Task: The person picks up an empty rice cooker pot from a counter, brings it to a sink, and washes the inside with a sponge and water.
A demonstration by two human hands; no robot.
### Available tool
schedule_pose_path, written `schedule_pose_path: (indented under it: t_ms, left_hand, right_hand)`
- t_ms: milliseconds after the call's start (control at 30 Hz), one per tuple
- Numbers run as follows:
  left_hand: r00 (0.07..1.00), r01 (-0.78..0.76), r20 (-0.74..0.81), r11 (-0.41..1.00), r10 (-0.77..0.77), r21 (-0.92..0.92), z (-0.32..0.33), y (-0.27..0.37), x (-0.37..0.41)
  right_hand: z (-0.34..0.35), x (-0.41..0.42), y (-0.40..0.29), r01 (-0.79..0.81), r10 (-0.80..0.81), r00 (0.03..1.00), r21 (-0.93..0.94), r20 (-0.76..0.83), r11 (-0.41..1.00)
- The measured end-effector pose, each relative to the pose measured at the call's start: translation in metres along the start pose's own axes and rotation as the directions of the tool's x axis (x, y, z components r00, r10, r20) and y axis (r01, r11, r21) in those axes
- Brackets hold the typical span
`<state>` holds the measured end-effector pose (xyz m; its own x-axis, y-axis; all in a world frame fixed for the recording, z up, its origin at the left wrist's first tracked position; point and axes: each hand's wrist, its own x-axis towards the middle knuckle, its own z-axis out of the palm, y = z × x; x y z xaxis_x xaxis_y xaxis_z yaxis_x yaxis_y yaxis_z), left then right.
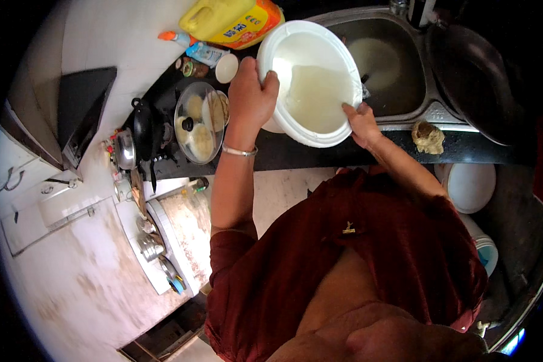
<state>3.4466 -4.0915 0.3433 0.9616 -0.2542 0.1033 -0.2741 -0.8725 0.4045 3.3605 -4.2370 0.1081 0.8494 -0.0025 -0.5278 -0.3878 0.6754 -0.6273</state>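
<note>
A round white plastic tub (314, 83) with cloudy liquid inside is held up, tilted, between both hands at the sink's left edge. My left hand (254, 92), with a metal bangle at the wrist, grips the tub's left rim. My right hand (363, 123) has hold of its lower right rim. Cloudy water stands in the stainless steel sink (416, 97) behind the tub. On the black counter, left of my left hand, a clear glass lid (181, 97) with a black knob covers pale round pieces of food.
A yellow oil jug (219, 20), a small white bowl (227, 68) and jars (196, 69) stand at the back left. A black pan (142, 124) lies far left. Right of the sink leans a large dark wok (475, 77); a brownish scrubbing wad (428, 137) sits on the counter's front edge.
</note>
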Motion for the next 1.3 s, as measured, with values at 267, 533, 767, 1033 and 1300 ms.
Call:
schedule_pose_path:
  t_ms: [267,533,767,1033,1300]
  left_hand:
    - [0.985,-0.103,0.166,0.948,0.054,0.3,0.016,0.053,0.057]
    - [0.978,-0.154,0.194,0.876,0.071,0.456,0.04,0.097,0.087]
    - [0.975,-0.127,0.221,0.827,0.004,0.547,0.04,0.112,0.095]
    - [0.971,-0.121,0.238,0.824,-0.016,0.553,0.033,0.115,0.095]
    - [0.985,-0.063,0.174,0.879,-0.023,0.473,0.012,0.099,0.088]
  right_hand:
    - [0.033,0.009,-0.005,-0.28,0.265,0.96,0.231,0.092,0.932]
    - [0.052,0.027,0.007,-0.417,0.345,0.899,0.289,0.27,0.862]
    - [0.072,0.015,-0.011,-0.536,0.418,0.825,0.288,0.381,0.794]
    - [0.075,0.017,-0.004,-0.532,0.389,0.811,0.274,0.437,0.801]
    - [0.052,0.033,-0.01,-0.419,0.35,0.899,0.284,0.263,0.863]
